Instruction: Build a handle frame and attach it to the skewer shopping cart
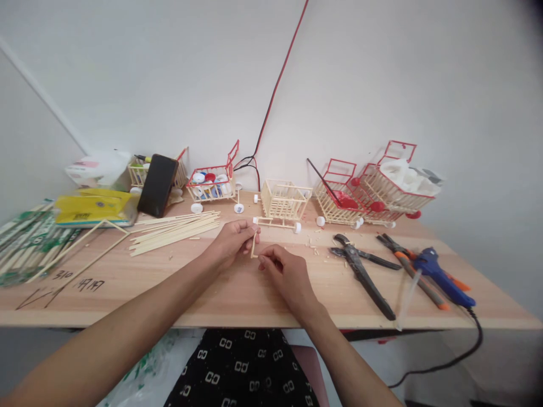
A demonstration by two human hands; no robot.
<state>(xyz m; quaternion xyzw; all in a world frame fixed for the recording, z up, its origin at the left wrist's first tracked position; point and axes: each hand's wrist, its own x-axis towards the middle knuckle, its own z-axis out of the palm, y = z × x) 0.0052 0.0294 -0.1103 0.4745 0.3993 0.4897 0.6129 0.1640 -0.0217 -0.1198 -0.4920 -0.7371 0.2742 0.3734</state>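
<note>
Head view: short pale wooden stick piece (253, 247) pinched at table centre, long axis near-upright, tilted slightly. Left hand (232, 239) closed on its top end, right hand (283, 269) pinching its bottom end. Unpainted stick cart (283, 202) just beyond, far side.

The lower end of the short pale wooden stick (254, 247) is hidden inside the pinching fingertips of the right hand (285, 271), its top behind those of the left hand (232, 240). Both forearms run out past the bottom edge. The green-printed chopstick wrappers (23, 243) are cut off at the left edge. The black handwritten marks (70, 281) on the light wooden tabletop (237, 294) are too small to read.
</note>
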